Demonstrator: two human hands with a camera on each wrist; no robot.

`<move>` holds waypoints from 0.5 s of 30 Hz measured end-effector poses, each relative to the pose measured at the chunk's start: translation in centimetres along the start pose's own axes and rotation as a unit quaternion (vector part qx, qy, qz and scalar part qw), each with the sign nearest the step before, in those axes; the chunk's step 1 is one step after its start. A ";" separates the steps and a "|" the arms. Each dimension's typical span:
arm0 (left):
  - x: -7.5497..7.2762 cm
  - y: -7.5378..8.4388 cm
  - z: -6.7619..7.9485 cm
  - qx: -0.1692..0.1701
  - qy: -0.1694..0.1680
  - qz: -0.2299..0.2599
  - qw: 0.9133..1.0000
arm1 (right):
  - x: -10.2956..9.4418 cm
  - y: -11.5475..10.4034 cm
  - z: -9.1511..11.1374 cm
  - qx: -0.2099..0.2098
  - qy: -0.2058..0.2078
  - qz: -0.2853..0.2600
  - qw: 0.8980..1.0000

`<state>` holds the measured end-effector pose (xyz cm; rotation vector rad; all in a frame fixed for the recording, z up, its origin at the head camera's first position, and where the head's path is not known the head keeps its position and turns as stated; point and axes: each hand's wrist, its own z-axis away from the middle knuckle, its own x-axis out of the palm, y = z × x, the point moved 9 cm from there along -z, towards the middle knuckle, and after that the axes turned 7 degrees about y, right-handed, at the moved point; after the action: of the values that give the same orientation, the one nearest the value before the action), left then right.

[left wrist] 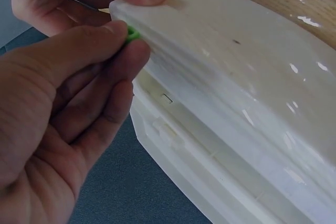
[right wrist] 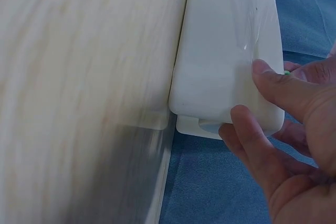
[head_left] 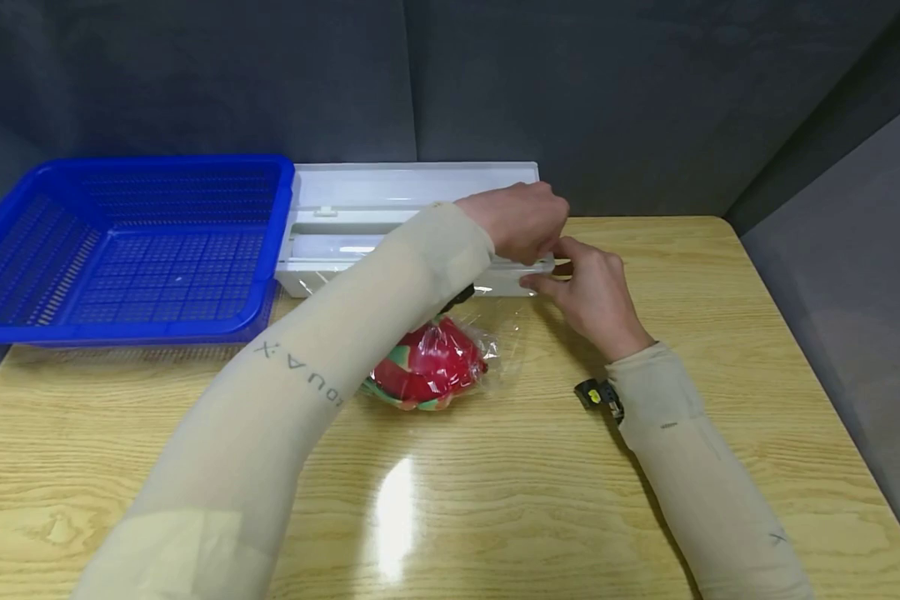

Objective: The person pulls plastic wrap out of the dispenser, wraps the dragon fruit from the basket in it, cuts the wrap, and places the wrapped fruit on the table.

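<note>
A long white cling film dispenser (head_left: 412, 177) lies at the back of the table with its lid raised and a roll inside. At its right end, my left hand (head_left: 521, 221) pinches a small green slider (left wrist: 133, 34) between thumb and index finger, on the dispenser's edge. My right hand (head_left: 598, 293) grips the same end, thumb on the front face and fingers round the corner. Clear film hangs over the dispenser's front, as the left wrist view shows. Just in front lies a red and green fruit-shaped thing (head_left: 438, 362) in clear film, partly hidden by my left forearm.
A blue plastic basket (head_left: 251, 321) stands left of the dispenser, right up against it. Behind them rises a dark grey cloth wall (head_left: 645, 108). The wooden table (head_left: 495, 500) extends toward me and to the right.
</note>
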<state>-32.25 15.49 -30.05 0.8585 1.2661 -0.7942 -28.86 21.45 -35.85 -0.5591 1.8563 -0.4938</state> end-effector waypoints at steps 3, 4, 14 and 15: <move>0.0 -0.1 0.1 -0.005 -0.005 0.004 1.000 | 0.0 -0.1 0.0 -0.002 0.001 -0.001 1.000; 0.0 -0.1 0.1 -0.006 -0.007 0.005 1.000 | 0.0 -0.1 0.0 -0.003 0.001 -0.002 1.000; 0.0 -0.5 0.8 -0.013 -0.018 0.008 1.000 | 0.0 -0.4 -0.1 -0.007 0.005 -0.011 1.000; 0.0 -0.6 0.8 -0.016 -0.022 0.008 1.000 | 0.1 -0.4 -0.1 -0.008 0.005 -0.012 1.000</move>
<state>-32.39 14.45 -30.02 0.8194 1.2294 -0.7739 -28.88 21.08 -35.64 -0.5908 1.8660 -0.4995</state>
